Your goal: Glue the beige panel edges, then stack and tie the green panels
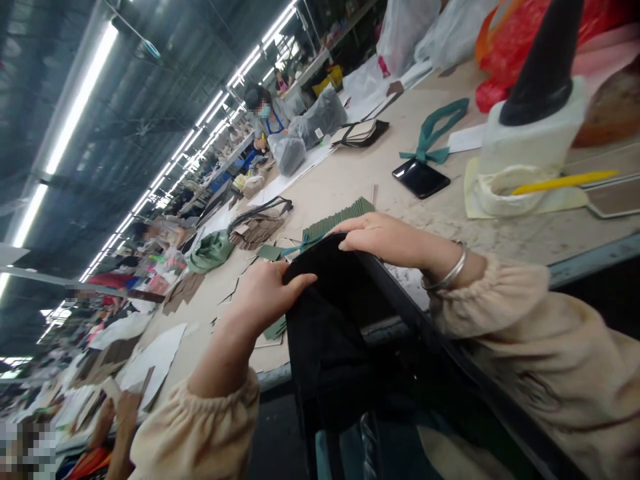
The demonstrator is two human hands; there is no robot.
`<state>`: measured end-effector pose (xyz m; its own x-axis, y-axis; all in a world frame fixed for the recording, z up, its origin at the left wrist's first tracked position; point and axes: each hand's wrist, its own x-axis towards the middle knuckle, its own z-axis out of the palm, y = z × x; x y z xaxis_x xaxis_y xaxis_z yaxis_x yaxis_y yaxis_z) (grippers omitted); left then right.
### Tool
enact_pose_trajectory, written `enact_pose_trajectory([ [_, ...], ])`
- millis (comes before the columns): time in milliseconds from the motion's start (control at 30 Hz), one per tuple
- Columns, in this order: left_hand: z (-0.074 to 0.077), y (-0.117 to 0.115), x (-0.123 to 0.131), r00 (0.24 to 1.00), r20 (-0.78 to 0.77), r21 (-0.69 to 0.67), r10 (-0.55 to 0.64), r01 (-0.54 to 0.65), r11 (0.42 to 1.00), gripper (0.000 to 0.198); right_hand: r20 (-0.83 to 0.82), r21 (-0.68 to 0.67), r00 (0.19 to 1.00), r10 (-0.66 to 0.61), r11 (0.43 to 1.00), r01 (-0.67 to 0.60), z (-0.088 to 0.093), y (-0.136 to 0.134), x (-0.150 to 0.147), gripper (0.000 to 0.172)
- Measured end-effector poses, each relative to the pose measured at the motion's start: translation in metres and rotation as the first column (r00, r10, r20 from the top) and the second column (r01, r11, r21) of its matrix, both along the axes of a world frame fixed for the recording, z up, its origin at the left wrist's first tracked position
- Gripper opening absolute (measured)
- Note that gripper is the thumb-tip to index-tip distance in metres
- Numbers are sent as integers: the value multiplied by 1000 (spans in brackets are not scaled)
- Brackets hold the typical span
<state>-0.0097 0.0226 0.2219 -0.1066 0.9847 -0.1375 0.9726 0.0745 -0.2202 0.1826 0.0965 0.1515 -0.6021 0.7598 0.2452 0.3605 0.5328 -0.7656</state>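
Observation:
A black fabric piece point(325, 347) with long edges hangs over the table's near edge and down toward the lap. My left hand point(265, 290) grips its upper left corner, thumb on the near face and fingers hidden behind. My right hand point(377, 240), with a silver bangle at the wrist, pinches the top edge on the right. Just beyond the fabric lies a row of green strips point(337, 217) with a teal ribbon beside it. A bundle of brown pieces point(260, 227) with dark straps sits further left.
Beyond are a black phone point(421, 178), a teal ribbon loop point(443, 123), and a white container point(535, 133) with a black cone and yellow pen. Green cloth point(211, 251) lies left. Another person's hands point(117, 413) hold pieces at lower left; a masked person sits further back.

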Motion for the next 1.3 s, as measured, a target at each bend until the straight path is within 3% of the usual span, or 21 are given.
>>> enact_pose_trajectory([
  [100, -2, 3, -2, 999, -32, -52, 10, -11, 999, 38, -55, -54, 994, 91, 994, -94, -1, 0, -2, 34],
  [200, -3, 6, -1, 998, -66, -75, -9, 4, 997, 30, -82, -98, 992, 93, 990, -101, -4, -1, -1, 35],
  [300, -4, 4, 2, 997, -78, -40, 6, -9, 999, 34, -139, -133, 987, 82, 986, -101, -6, -1, 1, 35],
  [433, -11, -5, 2, 1000, 8, 64, -16, 15, 998, 36, -172, -146, 983, 70, 985, -96, -5, -1, 3, 36],
  [600, -18, -6, -3, 978, 169, 320, -126, 67, 945, 24, -190, -125, 979, 74, 987, -99, -6, 0, 3, 36],
  [767, -20, 3, -10, 928, 259, 280, -266, 192, 941, 19, -214, -148, 975, 64, 984, -97, -8, 2, 4, 37],
  [933, -22, 5, -18, 886, 389, 258, -252, 158, 953, 19, -239, -138, 966, 104, 981, -139, -10, 4, 4, 35],
  [1133, -23, 8, -4, 867, 336, 402, -369, 222, 888, 19, -281, -161, 954, 101, 976, -150, -14, 8, 5, 37],
  [1300, -19, 16, 6, 882, 220, 329, -416, 334, 883, 16, -331, -152, 934, 131, 970, -190, -16, 9, 4, 35],
])
